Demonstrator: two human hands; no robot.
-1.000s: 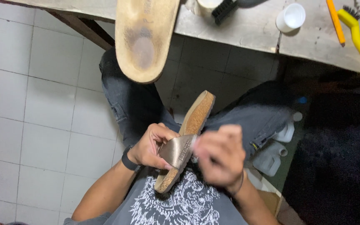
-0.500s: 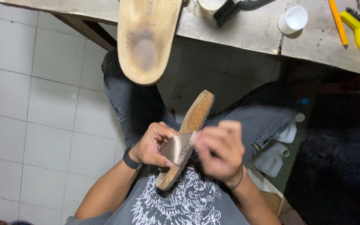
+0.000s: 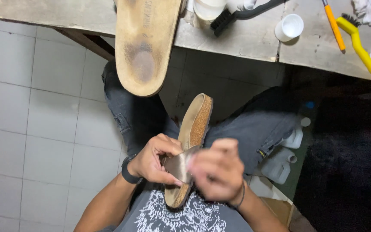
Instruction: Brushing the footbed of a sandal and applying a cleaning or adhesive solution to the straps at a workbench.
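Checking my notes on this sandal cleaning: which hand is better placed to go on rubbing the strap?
Probably the right hand: it lies over the shiny strap, blurred, while the left hand is closed around the cork-soled sandal, steadying it over the lap.

A person is sitting over a white tiled floor, holding a cork-soled sandal on edge above the lap. The left hand is gripping the sandal by its brown strap, with fingers curled round the sole. The right hand is lying blurred against the strap, pressing on it. A second sandal is resting sole-bed up on the worn workbench, its heel hanging over the edge. Further along the bench a black brush, a white cup and a yellow-handled brush are lying well apart from the hands.
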